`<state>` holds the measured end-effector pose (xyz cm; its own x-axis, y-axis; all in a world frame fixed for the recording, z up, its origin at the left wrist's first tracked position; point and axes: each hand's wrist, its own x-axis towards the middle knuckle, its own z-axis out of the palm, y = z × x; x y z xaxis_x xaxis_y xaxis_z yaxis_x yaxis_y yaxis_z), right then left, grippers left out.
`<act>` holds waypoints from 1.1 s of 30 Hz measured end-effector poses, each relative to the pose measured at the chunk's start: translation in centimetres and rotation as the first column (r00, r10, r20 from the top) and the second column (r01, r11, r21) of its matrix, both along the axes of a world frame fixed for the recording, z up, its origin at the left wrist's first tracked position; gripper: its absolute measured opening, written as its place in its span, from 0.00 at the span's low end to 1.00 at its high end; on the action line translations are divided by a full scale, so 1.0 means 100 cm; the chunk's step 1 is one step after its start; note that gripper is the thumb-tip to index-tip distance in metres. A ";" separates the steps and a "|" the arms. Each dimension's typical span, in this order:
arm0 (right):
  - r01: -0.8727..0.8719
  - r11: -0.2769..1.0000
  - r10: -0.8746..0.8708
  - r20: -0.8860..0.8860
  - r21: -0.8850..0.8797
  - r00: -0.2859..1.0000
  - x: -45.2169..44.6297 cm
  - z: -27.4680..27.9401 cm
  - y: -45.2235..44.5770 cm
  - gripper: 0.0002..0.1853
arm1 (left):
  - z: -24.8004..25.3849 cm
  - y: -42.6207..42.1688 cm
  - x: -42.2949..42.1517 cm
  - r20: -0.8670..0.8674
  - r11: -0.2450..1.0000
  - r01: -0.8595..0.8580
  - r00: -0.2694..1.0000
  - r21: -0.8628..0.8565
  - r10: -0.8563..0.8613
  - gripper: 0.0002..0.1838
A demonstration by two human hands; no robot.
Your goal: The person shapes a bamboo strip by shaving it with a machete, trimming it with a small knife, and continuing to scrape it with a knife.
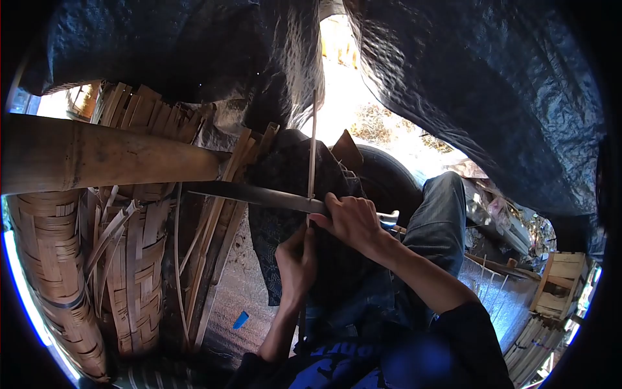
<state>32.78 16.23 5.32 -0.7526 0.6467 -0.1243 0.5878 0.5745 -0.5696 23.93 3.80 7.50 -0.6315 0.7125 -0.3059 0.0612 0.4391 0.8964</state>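
Observation:
A long dark-bladed knife (259, 194) lies crosswise over my lap, its blade reaching to the left. My right hand (355, 223) is closed around its right part, with the thumb near the blade. Below the blade, my left hand (296, 262) pinches the lower end of a thin bamboo strip (312, 146). The strip stands nearly upright in view and crosses the blade close to my right thumb. Whether the edge has cut into the strip cannot be made out. A dark patterned cloth (275, 230) covers my lap beneath both hands.
A thick bamboo pole (129, 155) juts in from the left above woven bamboo baskets (55, 259). Split bamboo slats (210, 259) lean beside them. Black plastic sheeting (479, 97) hangs overhead. A wooden crate (558, 282) stands at right; a blue scrap (240, 319) lies below left.

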 end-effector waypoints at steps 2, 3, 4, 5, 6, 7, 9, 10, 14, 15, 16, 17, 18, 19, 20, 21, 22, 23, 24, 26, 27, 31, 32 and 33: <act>-0.028 1.000 0.028 -0.006 0.012 1.000 -0.003 0.004 0.004 0.29 | 0.002 0.003 -0.004 0.000 1.000 -0.014 1.000 0.007 0.014 0.16; -0.049 0.999 0.049 0.007 0.009 0.999 -0.001 0.004 0.006 0.29 | 0.002 0.002 -0.007 0.034 1.000 -0.011 0.999 -0.005 0.011 0.16; -0.066 0.998 0.066 0.022 0.005 0.998 0.004 0.004 0.006 0.28 | 0.002 0.001 -0.009 0.070 1.000 -0.004 0.998 -0.017 0.006 0.16; -0.068 0.998 0.068 0.023 0.005 0.997 0.014 0.002 0.005 0.28 | 0.004 0.001 -0.012 0.071 1.000 -0.007 0.997 -0.016 0.008 0.16; -0.034 0.999 0.034 0.057 0.001 0.998 0.029 0.001 0.005 0.28 | 0.006 0.003 -0.015 0.114 0.998 -0.017 0.993 -0.061 0.024 0.16; 0.000 1.000 0.000 0.092 -0.005 0.996 0.038 -0.001 0.004 0.28 | 0.008 0.004 -0.014 0.155 0.994 -0.025 0.987 -0.110 0.042 0.16; 0.009 0.999 -0.014 0.101 0.042 0.995 0.040 -0.005 0.002 0.29 | 0.006 0.003 -0.009 0.106 0.994 -0.019 0.994 -0.104 0.030 0.16; 0.023 0.996 -0.032 0.102 0.090 0.994 0.040 -0.006 0.002 0.30 | 0.005 0.004 -0.006 0.049 0.995 -0.009 0.999 -0.096 0.014 0.16; 0.052 0.999 -0.051 0.095 -0.008 0.994 0.015 0.001 0.006 0.28 | 0.016 0.002 -0.004 0.008 0.993 -0.007 1.000 -0.120 0.008 0.16; 0.031 1.000 -0.031 0.065 0.005 0.997 0.012 -0.002 0.004 0.28 | 0.018 -0.001 -0.004 0.051 0.992 -0.036 0.998 -0.118 0.042 0.16; 0.005 1.000 -0.006 0.034 0.025 0.999 0.009 -0.004 0.007 0.28 | 0.019 0.000 -0.006 0.094 0.991 -0.070 0.992 -0.112 0.081 0.16; 0.000 0.999 -0.001 0.028 0.035 1.000 0.009 -0.004 0.011 0.28 | 0.017 0.001 -0.007 0.089 0.992 -0.076 0.992 -0.102 0.086 0.16; -0.019 0.999 0.018 0.014 0.047 1.000 0.012 -0.004 0.014 0.29 | 0.013 0.002 -0.008 0.096 0.993 -0.054 0.993 -0.101 0.064 0.16; -0.040 0.998 0.040 0.000 0.055 0.999 0.016 -0.006 0.015 0.29 | 0.011 0.001 -0.010 0.103 0.994 -0.034 0.994 -0.105 0.045 0.16; -0.048 0.997 0.048 -0.005 0.057 0.999 0.023 -0.004 0.014 0.29 | 0.015 0.003 -0.013 0.098 0.994 -0.043 0.994 -0.103 0.053 0.16; -0.029 0.999 0.028 0.057 0.023 0.998 0.033 0.001 0.013 0.29 | 0.021 0.006 -0.016 0.153 0.987 -0.043 0.986 -0.152 0.066 0.16; -0.009 1.000 0.010 0.123 -0.008 0.992 0.039 0.003 0.012 0.29 | 0.024 0.010 -0.017 0.210 0.980 -0.039 0.974 -0.197 0.081 0.16; -0.012 1.000 0.012 0.125 -0.001 0.992 0.043 0.003 0.007 0.29 | 0.021 0.009 -0.016 0.212 0.981 -0.041 0.974 -0.190 0.082 0.16; 0.028 1.000 -0.029 0.116 0.006 0.993 0.047 0.002 0.005 0.29 | 0.016 0.008 -0.013 0.159 0.983 -0.042 0.985 -0.177 0.071 0.16; 0.075 0.997 -0.076 0.105 0.015 0.992 0.047 0.001 0.007 0.29 | 0.011 0.007 -0.005 0.105 0.986 -0.036 0.993 -0.160 0.053 0.16; 0.065 0.997 -0.068 0.077 0.038 0.995 0.039 0.000 0.006 0.29 | 0.010 0.006 0.001 0.050 0.993 -0.022 0.998 -0.115 0.028 0.16; 0.045 0.999 -0.046 0.071 0.013 0.996 0.004 0.018 0.003 0.29 | 0.016 0.000 0.003 0.025 0.993 0.008 1.000 -0.118 -0.005 0.16; 0.042 0.999 -0.042 0.072 0.008 0.997 0.006 0.017 0.002 0.29 | 0.015 -0.001 0.001 0.025 0.992 0.004 1.000 -0.123 -0.001 0.16; 0.016 1.000 -0.016 0.062 0.001 0.998 0.010 0.015 0.002 0.29 | 0.011 -0.002 -0.003 0.063 0.991 0.002 0.998 -0.131 0.006 0.16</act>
